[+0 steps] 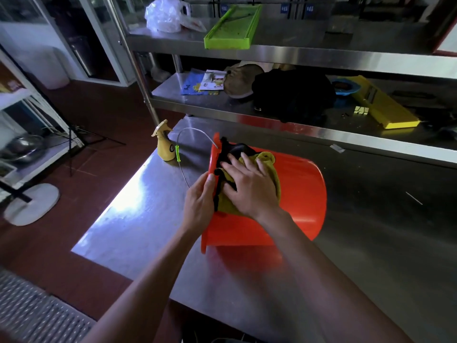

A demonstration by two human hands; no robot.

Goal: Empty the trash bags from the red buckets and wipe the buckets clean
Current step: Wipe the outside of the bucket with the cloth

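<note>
A red bucket [301, 194] lies on its side on the steel table [138, 219], its mouth facing left. My left hand [199, 201] grips the bucket's rim. My right hand [249, 186] presses a yellow-green cloth [268, 159] flat against the bucket's upper side near the rim. A black trash bag edge [237, 148] is folded over the rim beside the cloth. The wire handle [183, 149] with a green grip hangs out to the left.
A yellow spray bottle [165, 147] stands at the table's far left edge. Steel shelves behind hold a black bag [294, 92], a yellow slicer [380, 105], a green tray [233, 27] and a white plastic bag [164, 14]. Red floor and a fan base [32, 204] lie left.
</note>
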